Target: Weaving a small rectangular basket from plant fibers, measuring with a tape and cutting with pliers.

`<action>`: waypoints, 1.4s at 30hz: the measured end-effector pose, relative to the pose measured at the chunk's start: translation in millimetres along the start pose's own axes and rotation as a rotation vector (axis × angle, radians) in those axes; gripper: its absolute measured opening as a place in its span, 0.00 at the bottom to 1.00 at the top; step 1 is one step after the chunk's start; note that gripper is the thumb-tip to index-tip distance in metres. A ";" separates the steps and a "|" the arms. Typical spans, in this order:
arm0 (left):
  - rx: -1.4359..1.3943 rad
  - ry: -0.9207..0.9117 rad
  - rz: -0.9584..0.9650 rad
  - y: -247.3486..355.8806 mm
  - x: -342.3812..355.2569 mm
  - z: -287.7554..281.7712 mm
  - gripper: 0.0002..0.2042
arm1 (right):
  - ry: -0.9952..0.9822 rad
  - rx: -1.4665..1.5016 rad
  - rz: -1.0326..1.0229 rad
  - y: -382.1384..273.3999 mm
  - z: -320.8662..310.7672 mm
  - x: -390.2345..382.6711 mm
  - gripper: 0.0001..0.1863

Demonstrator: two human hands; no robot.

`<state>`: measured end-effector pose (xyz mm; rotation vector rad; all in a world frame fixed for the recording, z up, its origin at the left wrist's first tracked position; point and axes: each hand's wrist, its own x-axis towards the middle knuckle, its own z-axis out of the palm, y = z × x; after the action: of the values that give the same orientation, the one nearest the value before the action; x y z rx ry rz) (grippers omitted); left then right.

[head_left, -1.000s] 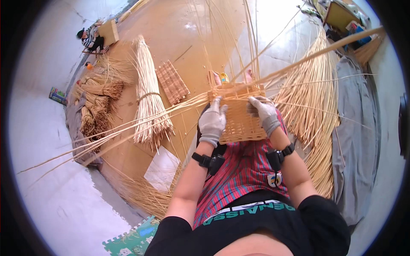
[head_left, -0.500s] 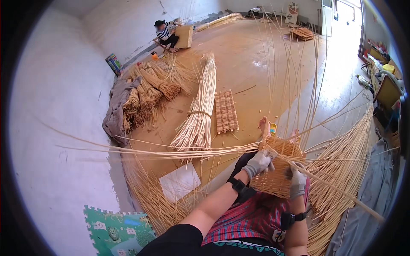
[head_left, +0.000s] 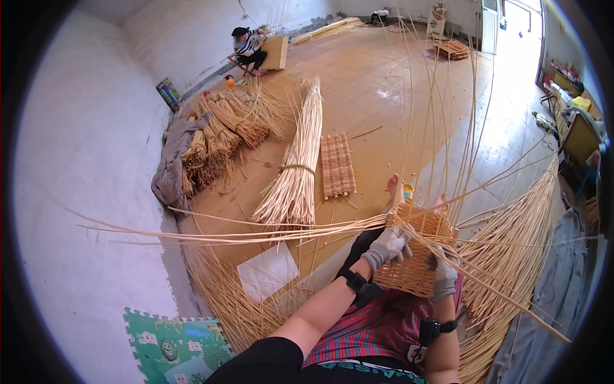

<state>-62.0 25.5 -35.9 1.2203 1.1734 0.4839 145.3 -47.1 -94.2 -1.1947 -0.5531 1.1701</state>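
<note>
A partly woven wicker panel (head_left: pixel 409 275) rests on my lap, tilted up, with long loose rods standing from its far edge. My gloved left hand (head_left: pixel 389 246) is closed at the panel's left side, where a group of long wicker rods (head_left: pixel 307 232) runs out to the left. Also gloved, my right hand (head_left: pixel 444 264) has its fingers wrapped round wicker rods (head_left: pixel 505 299) that stretch down to the right. The fingertips of the left hand are partly hidden, so its exact hold on the rods is hard to see.
Loose rods (head_left: pixel 511 237) lie to my right, more (head_left: pixel 230 288) to my left. Ahead are a tied rod bundle (head_left: pixel 297 160), a finished woven piece (head_left: pixel 337 166) and heaped bundles (head_left: pixel 224 128). A white sheet (head_left: pixel 268 272) lies near me. Another person (head_left: pixel 246 48) sits far off.
The rods at my right hand have dropped a little and fanned apart. My right hand has shifted slightly; the left stays at nearly the same spot on the panel.
</note>
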 end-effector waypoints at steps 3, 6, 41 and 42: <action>-0.090 0.020 0.016 0.7 -2.3 2.6 0.17 | -0.021 0.009 0.011 2.2 -1.9 0.6 0.10; -0.103 0.032 0.020 2.3 -4.5 4.5 0.17 | -0.023 0.003 -0.014 3.4 -3.6 0.9 0.10; -0.331 0.255 -0.014 10.4 1.1 24.9 0.09 | -0.140 -0.540 -0.090 -130.2 71.8 56.2 0.10; -0.319 0.280 -0.068 10.5 -0.3 27.4 0.09 | -0.246 -0.598 -0.052 -131.6 86.4 73.7 0.13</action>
<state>-35.1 16.1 -29.1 0.8533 1.3094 0.7775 151.3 65.2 38.4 -1.5315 -1.1717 1.1489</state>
